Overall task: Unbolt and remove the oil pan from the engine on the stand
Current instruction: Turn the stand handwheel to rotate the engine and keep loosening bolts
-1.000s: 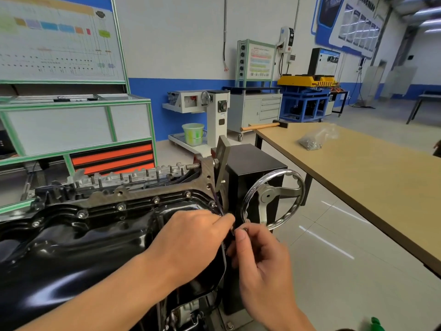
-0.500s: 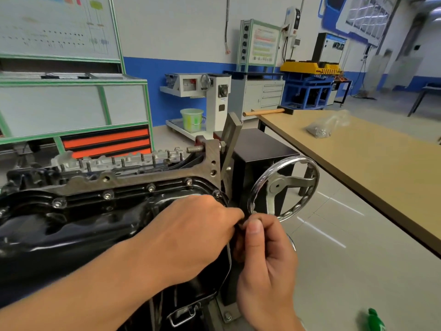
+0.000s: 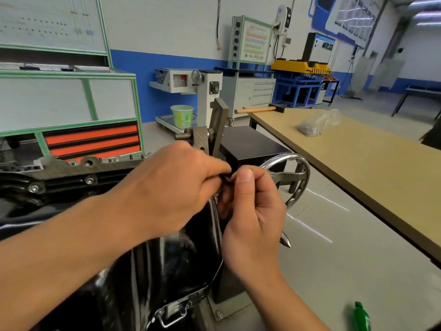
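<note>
While your hands meet at the right end of the engine: you seem to be on a preliminary, freeing a small dark piece [image 3: 225,178] beside the glossy black sheet-metal oil pan [image 3: 167,271], not turning bolts yet. What the piece is I cannot tell.
Left hand [image 3: 171,187] grip: your fingers are curled together, tips pinching that piece from the left, palm over the pan's upper right corner.
Right hand [image 3: 250,211] grip: thumb and forefinger are closed on the same piece from the right. The other fingers curl beneath, with nothing visible in them.
Oil pan: it sits on the upturned grey engine block [image 3: 59,167] on the stand, just left of the chrome handwheel [image 3: 286,177].
Silver flange bolts [image 3: 89,180]: they are in place along the pan's far edge, so I judge the pan fastened.
Next move: get the piece clear, then you will need a wrench or socket. Neither hand shows a tool.
</note>
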A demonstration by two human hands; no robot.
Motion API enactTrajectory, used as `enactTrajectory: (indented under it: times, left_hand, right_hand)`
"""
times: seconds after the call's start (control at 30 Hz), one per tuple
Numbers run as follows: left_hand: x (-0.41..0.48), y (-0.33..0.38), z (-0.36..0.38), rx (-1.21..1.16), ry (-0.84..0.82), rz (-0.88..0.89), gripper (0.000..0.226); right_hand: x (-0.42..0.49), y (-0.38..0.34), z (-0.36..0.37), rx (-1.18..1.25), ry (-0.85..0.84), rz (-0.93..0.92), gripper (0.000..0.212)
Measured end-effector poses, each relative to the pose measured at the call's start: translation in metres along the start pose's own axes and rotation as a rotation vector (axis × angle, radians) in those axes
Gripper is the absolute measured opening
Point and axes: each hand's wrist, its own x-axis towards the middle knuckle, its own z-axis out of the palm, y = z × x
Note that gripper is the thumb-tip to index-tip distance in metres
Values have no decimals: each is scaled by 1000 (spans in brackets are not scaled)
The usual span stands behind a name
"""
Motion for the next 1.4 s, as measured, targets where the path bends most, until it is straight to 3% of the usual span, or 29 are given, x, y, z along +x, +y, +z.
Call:
enactTrajectory:
  times: [0.23, 0.4, 0.53, 0.8, 1.17, 1.4]
  left_hand:
    - [5, 0, -6, -99, 95, -40, 26]
    - [-5, 11, 4, -26, -46, -51, 25]
    - [-14, 23, 20, 162, -170, -70, 19]
    - [-21, 27, 50, 418, -187, -70, 36]
    - [-21, 8, 56, 359, -151, -104, 39]
    - [-15, 12, 52, 458, -241, -80, 39]
  right_hand:
    - [26, -17, 11, 43, -31, 43, 28]
    - [15, -11, -2, 139, 20, 145, 32]
    - [-2, 1, -18, 159, 80, 189, 33]
    - [-14, 14, -33, 45, 34, 147, 37]
    - [-3, 26, -28, 22, 21, 98, 35]
    - [3, 29, -23, -70, 17, 49, 34]
